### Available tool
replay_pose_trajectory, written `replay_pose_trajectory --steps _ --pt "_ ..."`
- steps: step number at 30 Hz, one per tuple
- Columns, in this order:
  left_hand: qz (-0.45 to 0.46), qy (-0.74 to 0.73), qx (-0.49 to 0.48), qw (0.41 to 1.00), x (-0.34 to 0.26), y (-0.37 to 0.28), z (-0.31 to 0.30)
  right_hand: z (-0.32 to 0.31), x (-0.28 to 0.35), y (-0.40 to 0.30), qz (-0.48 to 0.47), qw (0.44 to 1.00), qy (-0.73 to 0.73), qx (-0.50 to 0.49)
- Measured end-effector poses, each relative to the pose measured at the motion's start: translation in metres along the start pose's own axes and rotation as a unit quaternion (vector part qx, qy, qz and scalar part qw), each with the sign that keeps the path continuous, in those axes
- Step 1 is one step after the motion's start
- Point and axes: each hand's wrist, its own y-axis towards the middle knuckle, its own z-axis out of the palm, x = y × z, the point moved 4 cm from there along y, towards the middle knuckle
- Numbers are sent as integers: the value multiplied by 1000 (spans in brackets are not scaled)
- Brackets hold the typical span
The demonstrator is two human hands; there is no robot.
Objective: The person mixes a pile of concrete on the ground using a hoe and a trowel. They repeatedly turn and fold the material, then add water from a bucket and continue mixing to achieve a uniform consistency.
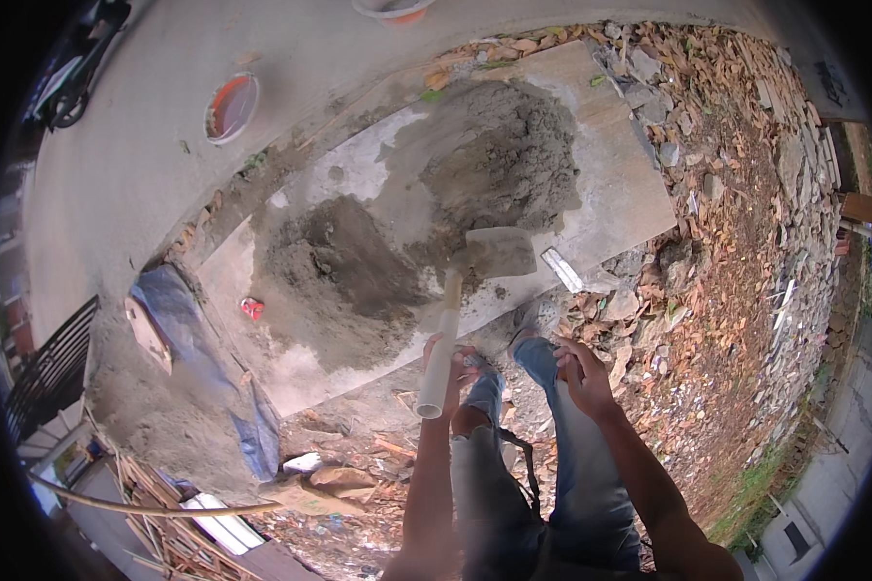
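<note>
My left hand (456,367) is closed around the pale pipe handle of a hoe-like tool (442,348). The tool's broad metal blade (503,253) lies on a pale board between two heaps. One heap of wet grey mortar (512,156) is at the upper right, a browner heap (349,254) at the lower left. Clear of the handle, my right hand (581,372) is raised over my right knee, fingers curled with thumb and fingertips close together; whether it holds something small cannot be told.
The board (618,181) has a red crumpled wrapper (252,308) and a white strip (562,270) on it. Two round tubs, one (231,109) at the left, stand on the concrete. Rubble and dry leaves (734,240) cover the right side. A blue tarp (171,312) and wood scraps (167,523) lie left.
</note>
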Motion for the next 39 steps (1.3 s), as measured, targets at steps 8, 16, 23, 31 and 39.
replay_pose_trajectory --steps 8,16,23,31,39 --pt "-21 -321 29 946 22 53 44 -67 -10 -17 77 996 43 -16" --pt "-364 -313 -49 876 -27 96 164 -58 -115 35 239 923 303 -15" --pt "-147 459 43 875 -13 -21 272 -33 -102 184 438 603 662 78" --pt "-43 566 131 813 -23 44 288 -143 -86 317 378 771 482 -175" --pt "60 618 165 767 -39 238 314 -251 -80 407 177 760 495 -382"
